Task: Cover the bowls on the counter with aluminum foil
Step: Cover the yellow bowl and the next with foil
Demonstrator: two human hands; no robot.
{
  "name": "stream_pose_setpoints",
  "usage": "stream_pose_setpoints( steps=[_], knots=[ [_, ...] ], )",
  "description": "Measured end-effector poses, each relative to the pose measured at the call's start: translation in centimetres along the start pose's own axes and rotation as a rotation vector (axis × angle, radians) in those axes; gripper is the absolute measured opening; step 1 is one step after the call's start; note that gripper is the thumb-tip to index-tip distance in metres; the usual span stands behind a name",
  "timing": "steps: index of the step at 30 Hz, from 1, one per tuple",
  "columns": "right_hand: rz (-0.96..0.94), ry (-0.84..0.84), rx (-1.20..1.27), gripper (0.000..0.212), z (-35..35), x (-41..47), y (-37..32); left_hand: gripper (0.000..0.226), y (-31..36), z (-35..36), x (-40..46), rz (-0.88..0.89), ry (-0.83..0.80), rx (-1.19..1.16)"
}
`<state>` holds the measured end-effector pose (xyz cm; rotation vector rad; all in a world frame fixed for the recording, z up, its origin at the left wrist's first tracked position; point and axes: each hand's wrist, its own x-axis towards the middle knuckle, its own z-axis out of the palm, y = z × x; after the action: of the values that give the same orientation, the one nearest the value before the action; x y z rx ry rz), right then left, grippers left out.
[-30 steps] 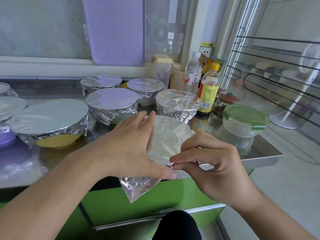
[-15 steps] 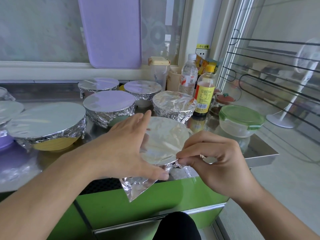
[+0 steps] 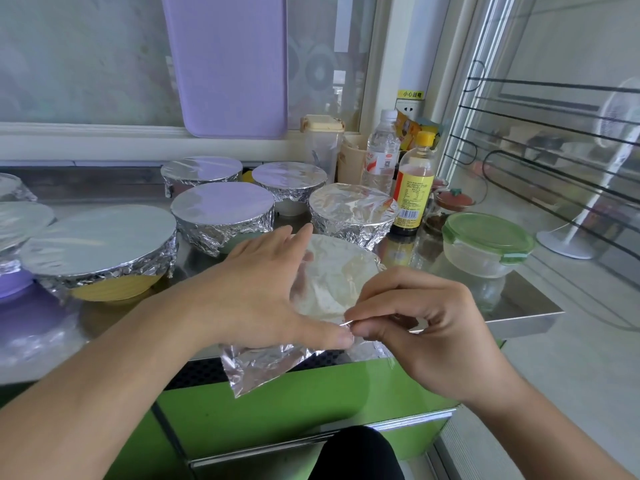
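Two hands work crinkled, shiny foil point(image 3: 332, 282) stretched over a round bowl at the counter's point(image 3: 519, 317) front edge. Left hand point(image 3: 263, 289) lies spread, fingers straight, against the foil; right hand point(image 3: 426, 323) pinches its rim. Behind stand foil-wrapped bowls point(image 3: 221, 216), a soy-sauce bottle point(image 3: 414, 188) and a green-lidded container point(image 3: 485, 244).

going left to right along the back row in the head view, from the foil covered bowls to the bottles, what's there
back-left foil-covered bowl → back-right foil-covered bowl → clear container with beige lid → water bottle → yellow-capped sauce bottle
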<state>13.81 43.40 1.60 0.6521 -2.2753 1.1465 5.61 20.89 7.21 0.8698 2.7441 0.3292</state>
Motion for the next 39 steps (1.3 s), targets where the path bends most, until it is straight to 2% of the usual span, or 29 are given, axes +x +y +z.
stream_pose_setpoints(
  steps=[4, 11, 16, 19, 21, 24, 29, 32, 39],
  knots=[
    [0.021, 0.016, 0.031, 0.019, -0.6, 0.0, 0.6, 0.147, -0.3, -0.2, 0.1, 0.011, 0.009, 0.004],
    [-0.114, 0.024, -0.115, 0.02, 0.7, 0.2, -0.2, 0.158, 0.3, -0.5, 0.5, 0.006, -0.023, -0.015],
    [-0.089, 0.048, -0.133, 0.016, 0.0, 0.1, 0.2, 0.151, 0.7, -0.2, 0.8, 0.015, -0.019, 0.007],
    [-0.09, 0.084, -0.226, 0.013, -0.7, -0.2, 0.3, 0.148, 0.8, -0.5, 0.6, 0.017, -0.038, 0.018],
    [-0.07, 0.033, -0.251, 0.027, -1.1, 0.1, 0.0, 0.148, 0.7, -0.5, 0.7, 0.015, -0.047, 0.024],
    [-0.006, -0.176, -0.356, 0.048, -0.6, 0.2, 0.1, 0.149, 0.8, -0.5, 0.6, 0.01, -0.055, 0.028],
    [0.054, -0.204, -0.53, 0.063, -0.1, -0.9, 0.1, 0.132, 1.3, -0.8, 0.3, 0.04, -0.052, 0.051],
    [0.035, -0.212, -0.479, 0.061, -0.3, -0.8, 0.2, 0.136, 1.5, -0.9, 0.3, 0.031, -0.081, 0.045],
    [-0.134, -0.069, -0.273, 0.033, -0.4, -1.6, 0.8, 0.136, 1.3, -0.4, 0.8, 0.014, -0.054, 0.082]
  ],
)
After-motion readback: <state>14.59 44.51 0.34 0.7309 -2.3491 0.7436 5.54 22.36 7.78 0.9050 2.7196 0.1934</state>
